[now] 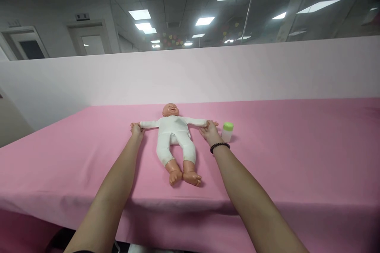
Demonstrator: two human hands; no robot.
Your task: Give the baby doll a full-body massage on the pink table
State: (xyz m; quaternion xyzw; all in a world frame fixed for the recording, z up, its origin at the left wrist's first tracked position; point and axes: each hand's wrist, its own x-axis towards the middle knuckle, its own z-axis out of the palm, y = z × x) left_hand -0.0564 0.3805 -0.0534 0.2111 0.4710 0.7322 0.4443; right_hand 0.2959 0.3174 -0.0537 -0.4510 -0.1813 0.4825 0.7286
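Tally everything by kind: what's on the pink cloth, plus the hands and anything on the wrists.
Baby doll in white sleepsuit: 1
Green-capped bottle: 1
Black beaded bracelet: 1
Hands: 2 (left hand, right hand)
Total: 5

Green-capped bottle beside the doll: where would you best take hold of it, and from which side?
The clear body of the upright bottle, probably from its right: it is a plain cylinder, and the doll's hand and the person's right hand crowd its left.
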